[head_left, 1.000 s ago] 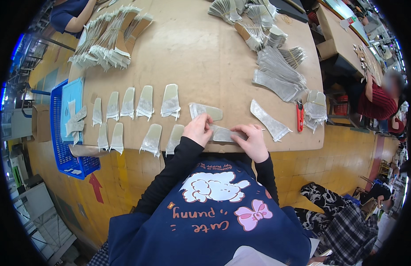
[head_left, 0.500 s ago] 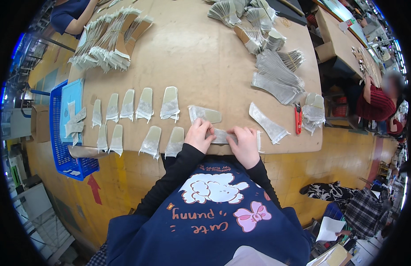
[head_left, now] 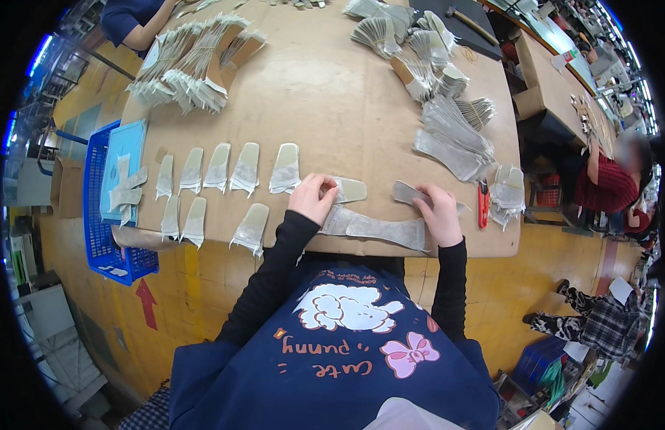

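My left hand [head_left: 314, 197] pinches at the left end of a short grey piece with a smooth greenish tip [head_left: 354, 189], which lies near the table's front edge. My right hand [head_left: 441, 215] has its fingers closed on a grey flared fabric piece [head_left: 406, 191] whose other end shows past the palm. Between the hands, along the edge, a long grey flared strip [head_left: 386, 229] lies flat, its left part overlapping paler material. To the left, two rows of short fan-shaped pieces [head_left: 284, 168] lie spread out, some partly behind my left forearm.
Red-handled cutters [head_left: 483, 204] lie at the right beside a small stack [head_left: 507, 190]. Grey bundles [head_left: 454, 140] fill the back right, near a hammer [head_left: 472, 25]. More bundles [head_left: 196, 68] stand back left. A blue basket [head_left: 96, 193] hangs by the left edge. Other people work nearby.
My hands have parted from the strip at the front edge, now uncovered. The right has moved right onto the flared piece there; the left has shifted up to the short piece.
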The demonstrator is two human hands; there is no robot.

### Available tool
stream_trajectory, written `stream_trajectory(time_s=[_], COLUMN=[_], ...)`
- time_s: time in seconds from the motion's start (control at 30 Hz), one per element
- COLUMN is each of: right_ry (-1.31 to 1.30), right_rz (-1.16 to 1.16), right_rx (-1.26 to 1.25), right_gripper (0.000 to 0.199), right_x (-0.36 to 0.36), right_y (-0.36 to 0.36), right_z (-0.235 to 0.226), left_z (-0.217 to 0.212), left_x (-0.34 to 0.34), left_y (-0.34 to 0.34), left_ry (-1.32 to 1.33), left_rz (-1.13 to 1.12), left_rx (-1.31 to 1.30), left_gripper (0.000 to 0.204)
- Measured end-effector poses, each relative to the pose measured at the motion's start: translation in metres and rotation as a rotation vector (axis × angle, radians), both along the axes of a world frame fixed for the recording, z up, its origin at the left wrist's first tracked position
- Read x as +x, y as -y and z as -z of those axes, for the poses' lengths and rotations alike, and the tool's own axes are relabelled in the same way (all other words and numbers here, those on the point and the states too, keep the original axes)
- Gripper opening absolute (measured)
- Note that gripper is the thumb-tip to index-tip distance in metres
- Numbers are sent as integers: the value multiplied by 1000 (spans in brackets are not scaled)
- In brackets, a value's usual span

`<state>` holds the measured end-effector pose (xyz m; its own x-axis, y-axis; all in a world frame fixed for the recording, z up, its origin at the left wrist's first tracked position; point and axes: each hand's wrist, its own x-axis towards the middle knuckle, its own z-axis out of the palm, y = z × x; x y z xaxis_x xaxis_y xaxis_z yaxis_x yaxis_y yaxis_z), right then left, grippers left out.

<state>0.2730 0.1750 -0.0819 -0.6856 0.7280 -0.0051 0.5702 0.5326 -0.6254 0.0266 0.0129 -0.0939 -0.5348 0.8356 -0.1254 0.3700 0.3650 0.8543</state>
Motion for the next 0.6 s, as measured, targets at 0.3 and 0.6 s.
stream_trajectory(time_s=[0.3, 0.6], right_ry=[-82, -36], right_rz=[-342, -315], right_rx=[-128, -214], right_gripper=[18, 17], right_x=[-67, -85], right_y=[-8, -1], right_z=[-22, -8], left_z=[9, 8], left_x=[-9, -6], left_y=[-16, -15], left_ry=[-24, -13], left_rz=[-8, -52], left_rx=[-224, -180], left_gripper=[24, 28])
